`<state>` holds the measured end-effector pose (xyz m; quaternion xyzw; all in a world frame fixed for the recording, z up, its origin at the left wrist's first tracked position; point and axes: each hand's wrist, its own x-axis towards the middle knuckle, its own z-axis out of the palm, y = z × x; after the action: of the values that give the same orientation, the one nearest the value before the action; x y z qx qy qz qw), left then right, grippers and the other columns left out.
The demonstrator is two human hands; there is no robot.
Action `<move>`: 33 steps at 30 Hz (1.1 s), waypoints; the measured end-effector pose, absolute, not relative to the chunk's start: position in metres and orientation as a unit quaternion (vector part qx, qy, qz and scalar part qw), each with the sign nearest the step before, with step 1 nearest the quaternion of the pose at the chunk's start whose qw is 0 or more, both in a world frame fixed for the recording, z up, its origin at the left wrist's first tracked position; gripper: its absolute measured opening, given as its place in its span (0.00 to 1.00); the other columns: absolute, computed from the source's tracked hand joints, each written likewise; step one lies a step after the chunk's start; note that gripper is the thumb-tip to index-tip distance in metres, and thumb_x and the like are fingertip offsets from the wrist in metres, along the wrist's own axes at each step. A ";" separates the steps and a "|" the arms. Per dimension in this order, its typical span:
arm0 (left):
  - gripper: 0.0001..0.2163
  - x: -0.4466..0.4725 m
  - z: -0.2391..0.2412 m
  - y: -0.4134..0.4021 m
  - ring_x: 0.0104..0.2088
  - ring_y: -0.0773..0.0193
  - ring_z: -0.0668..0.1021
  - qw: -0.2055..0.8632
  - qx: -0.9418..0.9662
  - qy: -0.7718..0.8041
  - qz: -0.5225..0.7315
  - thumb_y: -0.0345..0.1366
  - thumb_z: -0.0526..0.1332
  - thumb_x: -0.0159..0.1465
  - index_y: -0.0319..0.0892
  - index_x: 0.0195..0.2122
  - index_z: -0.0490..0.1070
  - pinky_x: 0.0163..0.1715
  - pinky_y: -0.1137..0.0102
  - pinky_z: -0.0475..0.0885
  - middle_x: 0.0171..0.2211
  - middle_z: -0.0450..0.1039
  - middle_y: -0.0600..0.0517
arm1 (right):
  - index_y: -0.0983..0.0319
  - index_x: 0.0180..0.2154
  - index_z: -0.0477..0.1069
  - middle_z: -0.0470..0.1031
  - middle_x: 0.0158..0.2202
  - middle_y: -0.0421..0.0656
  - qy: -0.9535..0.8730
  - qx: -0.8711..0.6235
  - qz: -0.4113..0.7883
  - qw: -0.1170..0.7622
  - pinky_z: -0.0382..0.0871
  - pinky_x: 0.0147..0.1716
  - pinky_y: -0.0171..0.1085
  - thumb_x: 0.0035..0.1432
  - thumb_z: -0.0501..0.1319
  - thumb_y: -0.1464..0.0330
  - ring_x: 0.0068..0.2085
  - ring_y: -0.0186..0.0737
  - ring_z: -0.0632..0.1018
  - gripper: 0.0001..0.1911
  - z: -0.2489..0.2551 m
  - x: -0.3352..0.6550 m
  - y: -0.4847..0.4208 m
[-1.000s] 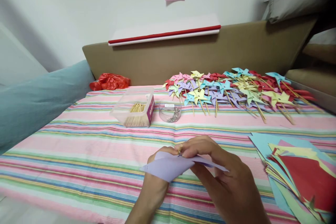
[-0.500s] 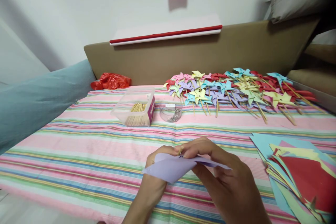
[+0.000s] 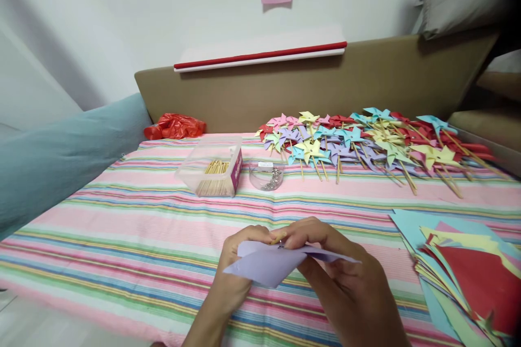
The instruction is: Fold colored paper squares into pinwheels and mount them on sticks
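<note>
Close in front of me, my right hand (image 3: 345, 271) is closed on a light purple paper pinwheel (image 3: 264, 267), its thumb below the paper and its fingers above. My left hand (image 3: 238, 260) curls closed behind the paper, around a wooden stick (image 3: 279, 237). Only the stick's end shows, between the fingertips of both hands. A small metal pin (image 3: 280, 245) sits at the pinwheel's middle, right against the stick's end. Most of the left fingers and the rest of the stick are hidden by the paper.
A clear box (image 3: 199, 165) of wooden sticks and a round clear dish (image 3: 265, 180) of metal pins stand ahead. Finished pinwheels (image 3: 350, 143) lie piled at the back right. Coloured paper sheets (image 3: 472, 271) are stacked at right. A red plastic bag (image 3: 175, 126) lies back left.
The camera view has shifted slightly. Both hands keep their hold on the pinwheel and stick; the paper's left part has tilted a little, and the pin shows slightly more plainly.
</note>
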<state>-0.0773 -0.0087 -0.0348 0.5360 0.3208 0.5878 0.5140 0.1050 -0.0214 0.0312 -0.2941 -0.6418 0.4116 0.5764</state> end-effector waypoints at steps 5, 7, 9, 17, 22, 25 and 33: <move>0.07 -0.079 -0.035 -0.007 0.38 0.57 0.78 0.508 0.547 0.309 0.589 0.39 0.69 0.62 0.46 0.40 0.82 0.39 0.65 0.71 0.38 0.78 0.48 | 0.53 0.39 0.74 0.80 0.39 0.36 -0.642 -0.300 0.412 0.573 0.74 0.41 0.30 0.67 0.60 0.69 0.43 0.34 0.80 0.05 0.030 0.103 -0.021; 0.07 -0.079 -0.034 -0.008 0.39 0.57 0.78 0.505 0.551 0.310 0.586 0.39 0.69 0.62 0.46 0.40 0.82 0.40 0.65 0.71 0.37 0.78 0.48 | 0.54 0.39 0.74 0.80 0.39 0.37 -0.640 -0.300 0.412 0.575 0.74 0.41 0.31 0.67 0.60 0.69 0.42 0.35 0.80 0.05 0.029 0.103 -0.021; 0.07 -0.079 -0.032 -0.009 0.38 0.57 0.78 0.499 0.554 0.317 0.586 0.40 0.68 0.63 0.45 0.39 0.82 0.40 0.65 0.71 0.37 0.78 0.48 | 0.54 0.38 0.74 0.80 0.38 0.38 -0.638 -0.301 0.411 0.577 0.74 0.41 0.31 0.66 0.60 0.68 0.41 0.35 0.80 0.04 0.029 0.103 -0.021; 0.09 -0.077 -0.017 -0.009 0.32 0.61 0.75 0.479 0.556 0.344 0.586 0.44 0.70 0.61 0.44 0.35 0.81 0.36 0.66 0.69 0.31 0.76 0.50 | 0.56 0.39 0.74 0.81 0.40 0.42 -0.632 -0.292 0.445 0.564 0.75 0.43 0.36 0.67 0.60 0.68 0.44 0.41 0.81 0.04 0.028 0.102 -0.022; 0.08 -0.078 -0.019 -0.008 0.32 0.60 0.76 0.457 0.569 0.340 0.593 0.43 0.70 0.60 0.45 0.35 0.82 0.35 0.67 0.69 0.31 0.77 0.50 | 0.56 0.39 0.74 0.81 0.44 0.43 -0.638 -0.289 0.443 0.560 0.75 0.46 0.36 0.67 0.60 0.67 0.48 0.42 0.80 0.04 0.026 0.103 -0.021; 0.06 -0.079 -0.021 -0.007 0.31 0.63 0.75 0.453 0.581 0.323 0.593 0.40 0.69 0.62 0.46 0.37 0.82 0.33 0.69 0.68 0.29 0.76 0.51 | 0.55 0.40 0.73 0.80 0.43 0.41 -0.647 -0.281 0.428 0.565 0.75 0.45 0.35 0.68 0.59 0.68 0.47 0.40 0.80 0.04 0.024 0.102 -0.021; 0.08 -0.080 -0.016 -0.006 0.29 0.63 0.73 0.459 0.594 0.311 0.583 0.43 0.68 0.62 0.46 0.37 0.82 0.32 0.69 0.67 0.28 0.75 0.52 | 0.57 0.39 0.73 0.80 0.42 0.43 -0.657 -0.276 0.414 0.566 0.75 0.42 0.37 0.68 0.58 0.69 0.45 0.41 0.81 0.05 0.028 0.102 -0.019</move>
<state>-0.0805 -0.0064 -0.0160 0.5938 0.3108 0.5832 0.4589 0.1024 -0.0189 0.0277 -0.2758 -0.6574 0.4138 0.5661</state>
